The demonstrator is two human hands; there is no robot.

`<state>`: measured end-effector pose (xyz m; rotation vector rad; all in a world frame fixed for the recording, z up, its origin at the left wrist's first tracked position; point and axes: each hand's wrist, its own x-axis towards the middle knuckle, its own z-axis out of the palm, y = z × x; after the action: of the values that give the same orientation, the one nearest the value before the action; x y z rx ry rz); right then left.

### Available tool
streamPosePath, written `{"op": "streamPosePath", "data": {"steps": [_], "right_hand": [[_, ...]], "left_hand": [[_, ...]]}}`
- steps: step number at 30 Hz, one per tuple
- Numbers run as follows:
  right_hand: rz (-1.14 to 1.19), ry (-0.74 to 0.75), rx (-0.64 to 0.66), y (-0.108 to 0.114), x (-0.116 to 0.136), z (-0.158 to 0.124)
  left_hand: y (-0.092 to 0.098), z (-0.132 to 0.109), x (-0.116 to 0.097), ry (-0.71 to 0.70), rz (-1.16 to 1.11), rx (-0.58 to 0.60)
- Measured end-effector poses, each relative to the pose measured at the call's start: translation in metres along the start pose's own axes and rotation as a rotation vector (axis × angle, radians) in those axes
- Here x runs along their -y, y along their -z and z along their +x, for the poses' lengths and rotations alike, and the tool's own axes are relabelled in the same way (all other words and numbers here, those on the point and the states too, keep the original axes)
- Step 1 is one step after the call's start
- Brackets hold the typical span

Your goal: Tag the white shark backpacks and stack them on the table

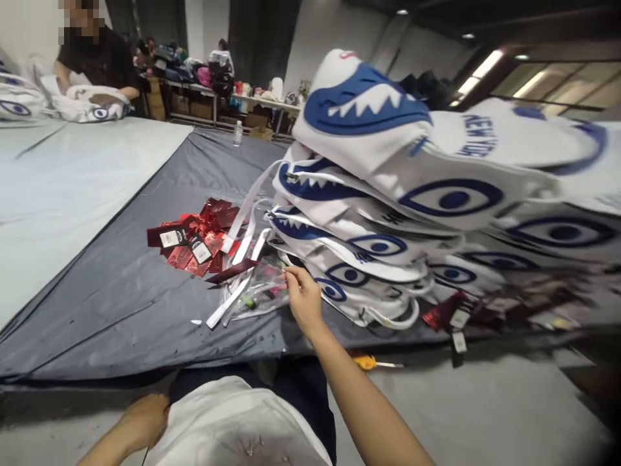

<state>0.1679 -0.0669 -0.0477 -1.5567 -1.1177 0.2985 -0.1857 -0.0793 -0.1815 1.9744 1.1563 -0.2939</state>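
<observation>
My right hand [303, 294] reaches forward to the foot of a tall stack of white hoodies [388, 213] printed with blue shark mouths and eyes. Its fingers are pinched on a clear plastic bag [257, 291] lying among white drawstrings. A dark red hang tag [231, 270] lies just left of the fingertips. My left hand [143, 421] rests low at the bottom edge beside a white garment [233, 421] on my lap, fingers curled against the cloth.
A heap of shiny red hang tags [194, 239] lies on the grey sheet [121, 304]. A yellow-handled tool [369, 362] sits on the floor. Another person [97, 58] handles hoodies at the far left. Cluttered tables [233, 90] stand behind.
</observation>
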Motion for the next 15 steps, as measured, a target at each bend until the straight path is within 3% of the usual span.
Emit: {"op": "streamPosePath", "data": {"steps": [2,3,5,6,7,10,15], "right_hand": [[0.006,0.073,0.002,0.01,0.015,-0.021],[-0.008,0.119,0.016,0.015,0.022,-0.031],[-0.067,0.229,0.057,0.026,0.037,-0.051],[-0.105,0.281,0.072,0.032,0.042,-0.06],[-0.138,0.318,0.073,0.04,0.047,-0.068],[-0.156,0.295,-0.007,0.067,0.052,-0.09],[0.037,0.059,-0.256,0.108,0.039,-0.111]], "left_hand": [[0.035,-0.006,-0.037,-0.221,-0.051,-0.067],[0.053,-0.009,-0.062,-0.346,-0.115,-0.218],[0.083,-0.009,-0.119,-0.552,-0.149,-0.653],[0.092,-0.006,-0.146,-0.676,-0.141,-0.778],[0.096,-0.001,-0.171,-0.781,-0.138,-0.81],[0.083,0.023,-0.221,-0.952,-0.178,-0.639],[0.046,0.055,-0.25,-0.896,-0.263,-0.336]]}}
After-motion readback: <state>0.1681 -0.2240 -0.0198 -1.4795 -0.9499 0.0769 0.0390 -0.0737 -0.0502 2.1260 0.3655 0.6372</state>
